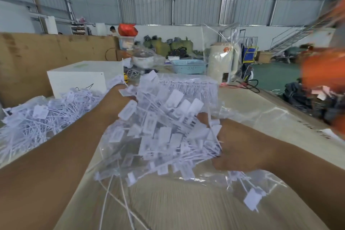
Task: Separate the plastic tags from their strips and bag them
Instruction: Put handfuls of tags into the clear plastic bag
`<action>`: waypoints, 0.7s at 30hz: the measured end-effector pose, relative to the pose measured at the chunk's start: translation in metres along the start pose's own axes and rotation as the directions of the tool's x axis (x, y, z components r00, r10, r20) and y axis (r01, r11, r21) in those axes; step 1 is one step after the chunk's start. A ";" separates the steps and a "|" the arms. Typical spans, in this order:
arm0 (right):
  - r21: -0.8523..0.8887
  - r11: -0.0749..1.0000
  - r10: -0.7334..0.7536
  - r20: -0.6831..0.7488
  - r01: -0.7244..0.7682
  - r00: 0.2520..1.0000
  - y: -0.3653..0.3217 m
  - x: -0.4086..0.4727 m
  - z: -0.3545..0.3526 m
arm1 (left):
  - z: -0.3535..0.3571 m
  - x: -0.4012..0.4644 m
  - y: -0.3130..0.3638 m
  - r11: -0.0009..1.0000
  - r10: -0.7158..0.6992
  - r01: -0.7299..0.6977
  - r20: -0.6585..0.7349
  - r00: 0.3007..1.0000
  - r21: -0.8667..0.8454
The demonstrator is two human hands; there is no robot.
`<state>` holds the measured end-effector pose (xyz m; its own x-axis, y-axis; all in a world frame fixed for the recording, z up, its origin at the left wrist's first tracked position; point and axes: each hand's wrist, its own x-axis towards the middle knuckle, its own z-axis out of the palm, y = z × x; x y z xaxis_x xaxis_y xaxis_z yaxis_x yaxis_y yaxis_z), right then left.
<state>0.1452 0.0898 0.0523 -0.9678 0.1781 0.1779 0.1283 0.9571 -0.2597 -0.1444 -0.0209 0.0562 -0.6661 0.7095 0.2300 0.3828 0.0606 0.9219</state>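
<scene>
Item: bundle of white plastic tags point(164, 129) — flat rectangular heads on thin tails, many still joined in rows — raised above the tabletop point(186, 201) between both hands, at frame centre. Left hand point(113, 102) at the bundle's upper left edge, back toward the camera, pressed against the tags; fingers hidden behind them, so how far they curl cannot be told. Right hand point(237, 147) at the bundle's lower right, fingers bent in among the tails and gripping them. Clear plastic bag point(233, 175) lies under and around the lower part of the bundle, spreading to the right below the right hand; several tags sit inside it, one loose tag point(252, 200) near its right corner. Thin white strips point(119, 201) trail from the bundle's underside down onto the tabletop. Further stock: a large heap of tags point(43, 119) on the left of the tabletop, just beside the left forearm; a stack of uncut tag rows point(192, 87) behind the bundle. Also present — white box point(80, 78) behind the heap, brown cardboard sheet point(46, 58) upright at left, light blue basket point(188, 66) and cream-coloured appliance point(222, 63) at the far end. Blurred orange shape point(324, 73) at right edge, unidentifiable.
</scene>
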 end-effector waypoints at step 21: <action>-0.486 0.873 0.058 0.024 -0.039 0.998 0.014 0.002 0.022 | -0.003 -0.026 0.008 0.871 -0.252 0.240 0.028 0.967 -0.429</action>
<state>0.1400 0.0984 0.0286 -0.9636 0.2275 0.1401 0.2549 0.9399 0.2273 -0.1257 -0.0406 0.0589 -0.7229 0.6907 -0.0189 -0.1009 -0.0785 0.9918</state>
